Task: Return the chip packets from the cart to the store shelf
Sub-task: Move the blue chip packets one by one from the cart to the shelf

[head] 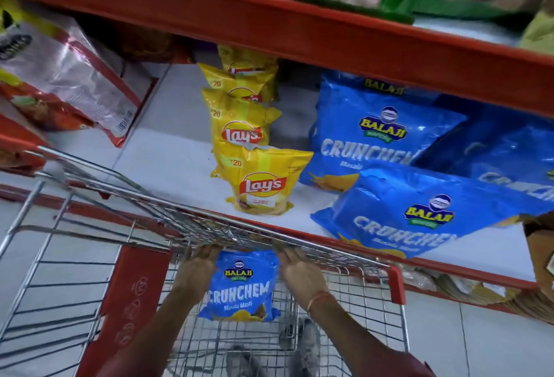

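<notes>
A blue Balaji Crunchem chip packet (241, 285) is held upright inside the wire cart (386, 286), just below the cart's far rim. My left hand (200, 268) grips its left edge and my right hand (299, 271) grips its right edge. On the white store shelf (168, 151) beyond the cart, a row of yellow Lay's packets (260, 180) runs backward. Two larger blue Crunchem packets (413, 211) lie to their right, one near the shelf's front edge, with a darker blue packet (503, 148) behind.
A red shelf beam (299, 37) hangs low over the chip shelf, with bagged goods above it. Red and clear packets (69, 76) lie on the shelf's left. Bare shelf shows left of the Lay's row. A brown carton (539, 253) sits at the right edge.
</notes>
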The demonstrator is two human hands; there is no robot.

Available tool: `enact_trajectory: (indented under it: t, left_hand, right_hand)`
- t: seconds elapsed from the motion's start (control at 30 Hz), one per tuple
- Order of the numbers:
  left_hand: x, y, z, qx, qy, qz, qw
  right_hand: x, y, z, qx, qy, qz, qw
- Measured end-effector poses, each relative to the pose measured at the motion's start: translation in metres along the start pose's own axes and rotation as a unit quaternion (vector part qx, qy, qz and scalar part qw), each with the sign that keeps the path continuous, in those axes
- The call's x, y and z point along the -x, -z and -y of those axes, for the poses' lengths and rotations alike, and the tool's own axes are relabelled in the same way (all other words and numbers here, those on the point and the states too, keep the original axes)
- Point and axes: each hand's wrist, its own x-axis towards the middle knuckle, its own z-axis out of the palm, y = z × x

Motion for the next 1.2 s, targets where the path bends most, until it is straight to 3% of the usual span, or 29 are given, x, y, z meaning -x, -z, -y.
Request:
enact_trajectory:
  t: [0.13, 0.3, 0.4, 0.53, 0.63, 0.83, 0.9, 1.07, 1.2]
  left_hand:
    - [-0.011, -0.005, 0.008, -0.003, 0.034, 0.010, 0.999]
    - [-0.009, 0.002, 0.019, -0.001, 0.074, 0.045, 0.996]
    - [0.008, 0.000, 0.017, 0.053, 0.103, 0.064, 0.991]
    - [0.044, 0.011, 0.005, 0.046, 0.066, 0.030, 0.996]
    - [0.074, 0.022, -0.002, 0.074, 0.050, 0.007, 0.996]
    - [0.121, 0.067, -0.030, 0.196, 0.004, -0.184, 0.963]
    - [0.129, 0.084, -0.042, 0.214, -0.022, -0.213, 0.953]
    - [0.138, 0.128, -0.089, 0.254, -0.111, -0.261, 0.925]
    - [0.138, 0.158, -0.135, 0.327, -0.169, -0.275, 0.888]
  right_hand:
    - [-0.015, -0.017, 0.008, 0.039, -0.034, 0.009, 0.999]
    - [-0.021, -0.005, 0.020, -0.044, -0.098, 0.071, 0.992]
    - [-0.016, -0.002, 0.016, -0.052, -0.143, 0.103, 0.983]
    - [0.013, 0.006, 0.019, -0.077, -0.151, 0.095, 0.981]
    - [0.045, 0.014, 0.021, -0.112, -0.151, 0.053, 0.981]
    - [0.111, 0.049, 0.019, -0.193, -0.157, -0.091, 0.964]
    - [0.132, 0.067, 0.013, -0.192, -0.142, -0.168, 0.956]
    - [0.180, 0.116, -0.017, -0.217, -0.109, -0.330, 0.912]
    - [0.219, 0.155, -0.058, -0.347, -0.097, -0.380, 0.852]
